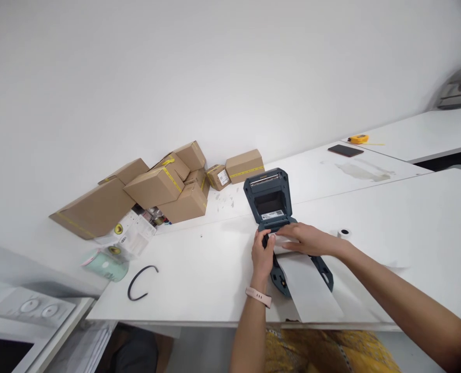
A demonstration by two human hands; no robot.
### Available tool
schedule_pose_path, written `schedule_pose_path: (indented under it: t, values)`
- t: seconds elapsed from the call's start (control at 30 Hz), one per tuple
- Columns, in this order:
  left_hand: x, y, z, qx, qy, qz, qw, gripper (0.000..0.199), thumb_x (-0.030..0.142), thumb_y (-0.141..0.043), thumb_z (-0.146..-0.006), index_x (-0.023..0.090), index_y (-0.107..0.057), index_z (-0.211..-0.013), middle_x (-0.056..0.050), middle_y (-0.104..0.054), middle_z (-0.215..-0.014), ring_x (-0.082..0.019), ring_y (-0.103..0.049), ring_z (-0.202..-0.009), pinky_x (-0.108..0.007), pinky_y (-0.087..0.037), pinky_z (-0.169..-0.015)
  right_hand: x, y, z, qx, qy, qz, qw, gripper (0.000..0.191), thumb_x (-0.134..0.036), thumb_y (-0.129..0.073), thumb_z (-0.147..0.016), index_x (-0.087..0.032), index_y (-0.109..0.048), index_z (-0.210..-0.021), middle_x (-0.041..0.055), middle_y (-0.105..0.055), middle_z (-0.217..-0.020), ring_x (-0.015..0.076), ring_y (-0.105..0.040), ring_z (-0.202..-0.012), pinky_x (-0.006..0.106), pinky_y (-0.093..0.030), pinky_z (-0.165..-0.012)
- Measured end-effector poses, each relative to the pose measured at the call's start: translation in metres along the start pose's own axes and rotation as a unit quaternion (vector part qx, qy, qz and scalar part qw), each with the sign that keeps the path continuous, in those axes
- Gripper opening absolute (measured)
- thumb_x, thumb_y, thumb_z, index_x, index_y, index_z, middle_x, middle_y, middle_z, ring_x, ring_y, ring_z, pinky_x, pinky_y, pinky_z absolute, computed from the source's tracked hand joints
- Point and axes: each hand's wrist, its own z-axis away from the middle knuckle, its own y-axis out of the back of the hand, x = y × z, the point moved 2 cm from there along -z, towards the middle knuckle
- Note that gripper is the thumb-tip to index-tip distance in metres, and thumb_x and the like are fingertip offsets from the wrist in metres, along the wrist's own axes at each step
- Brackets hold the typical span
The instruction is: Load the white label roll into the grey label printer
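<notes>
Dark blue-grey plastic label printer [276, 223], beneath left hand [262, 254] and right hand [310, 239], lid [268, 199] raised, white paper strip [311, 285] trailing from the near end. Long axis running away from the hands, hinged end farthest and angled slightly left. Left hand curled at the side, right hand laid across the top; cannot tell whether pinching paper. Smooth white table [199, 280] around; beyond the left hand, brown cardboard boxes [156, 187] near a white wall [214, 77].

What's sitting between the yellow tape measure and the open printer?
In the head view, a dark phone lies between the yellow tape measure and the open printer, nearer the tape measure, with white tabletop showing beyond it toward the printer.
</notes>
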Motion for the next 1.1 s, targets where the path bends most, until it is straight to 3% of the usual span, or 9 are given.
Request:
schedule_pose_path:
  t: [0.1,0.23,0.4,0.5,0.67,0.77,0.9,1.0,1.1]
  values:
    - [0.003,-0.002,0.002,-0.012,0.004,-0.009,1.000,0.041,0.034,-0.069,-0.084,0.025,-0.064,-0.124,-0.009,-0.062,-0.141,-0.029,-0.052,-0.138,-0.043,-0.038,-0.116,-0.018,-0.007,0.037,0.032,-0.003,-0.030,0.999,0.040,-0.032,-0.041,-0.101,-0.020,-0.069,-0.127,0.0132,-0.071,-0.128,0.0290,-0.067,-0.116,0.043,-0.052,-0.098]
    - [-0.002,-0.004,0.015,-0.046,0.006,0.034,0.998,0.079,0.027,-0.077,-0.076,0.023,-0.045,-0.148,-0.012,-0.045,-0.158,-0.030,-0.040,-0.147,-0.042,-0.034,-0.120,-0.040,-0.041,0.082,0.081,0.022,0.027,0.996,0.038,-0.030,-0.043,-0.103,-0.022,-0.068,-0.131,0.0105,-0.066,-0.139,0.0289,-0.062,-0.127,0.049,-0.049,-0.105]
    - [0.000,0.001,0.037,-0.050,0.025,-0.006,0.998,0.090,0.029,-0.074,-0.081,0.025,-0.028,-0.158,-0.012,-0.024,-0.169,-0.031,-0.019,-0.157,-0.045,-0.023,-0.126,-0.057,-0.087,0.119,0.196,0.053,0.147,0.968,0.058,-0.028,-0.056,-0.097,-0.027,-0.043,-0.154,0.0076,-0.058,-0.148,0.0262,-0.056,-0.135,0.050,-0.046,-0.109]
    - [0.030,0.011,0.029,0.019,-0.024,-0.103,0.994,0.083,0.033,-0.068,-0.086,0.024,-0.027,-0.158,-0.014,-0.016,-0.171,-0.032,-0.013,-0.158,-0.049,-0.022,-0.126,-0.061,-0.099,0.128,0.238,0.072,0.175,0.953,0.075,-0.034,-0.063,-0.092,-0.024,-0.032,-0.160,0.0094,-0.057,-0.149,0.0268,-0.056,-0.136,0.049,-0.044,-0.111]
    - [0.111,0.021,-0.029,0.120,-0.263,-0.228,0.930,0.066,0.037,-0.055,-0.096,0.022,-0.030,-0.156,-0.013,-0.016,-0.171,-0.029,-0.009,-0.159,-0.052,-0.018,-0.127,-0.059,-0.107,0.132,0.248,0.084,0.215,0.941,0.074,-0.013,-0.053,-0.086,-0.022,-0.037,-0.158,0.0090,-0.053,-0.152,0.0281,-0.054,-0.137,0.052,-0.042,-0.111]
    - [0.138,0.017,-0.075,0.119,-0.312,-0.269,0.903,0.063,0.042,-0.055,-0.097,0.021,-0.036,-0.153,-0.013,-0.026,-0.168,-0.031,-0.009,-0.158,-0.056,-0.014,-0.126,-0.058,-0.109,0.131,0.258,0.077,0.232,0.935,0.082,0.004,-0.042,-0.077,-0.023,-0.041,-0.155,0.0060,-0.053,-0.153,0.0245,-0.052,-0.139,0.052,-0.039,-0.113]
    - [0.145,0.014,-0.109,0.088,-0.293,-0.301,0.903,0.051,0.048,-0.049,-0.100,0.022,-0.050,-0.143,-0.014,-0.054,-0.149,-0.035,-0.037,-0.147,-0.060,-0.025,-0.120,-0.059,-0.107,0.129,0.263,0.085,0.235,0.932,0.068,0.000,-0.045,-0.084,-0.023,-0.051,-0.148,0.0063,-0.058,-0.149,0.0240,-0.053,-0.138,0.050,-0.042,-0.111]
    - [0.146,0.021,-0.096,0.098,-0.331,-0.318,0.883,0.044,0.046,-0.041,-0.103,0.019,-0.060,-0.132,-0.014,-0.064,-0.134,-0.031,-0.051,-0.131,-0.052,-0.039,-0.113,-0.063,-0.101,0.130,0.292,0.105,0.218,0.925,0.048,-0.007,-0.049,-0.092,-0.023,-0.062,-0.135,0.0059,-0.068,-0.137,0.0227,-0.061,-0.128,0.046,-0.047,-0.106]
    - [0.142,0.029,-0.054,0.115,-0.382,-0.290,0.870,0.031,0.038,-0.046,-0.102,0.021,-0.065,-0.120,-0.011,-0.067,-0.122,-0.027,-0.055,-0.121,-0.046,-0.046,-0.106,-0.069,-0.098,0.133,0.345,0.108,0.164,0.918,0.031,-0.011,-0.049,-0.095,-0.023,-0.070,-0.115,0.0060,-0.077,-0.114,0.0207,-0.068,-0.107,0.039,-0.053,-0.093]
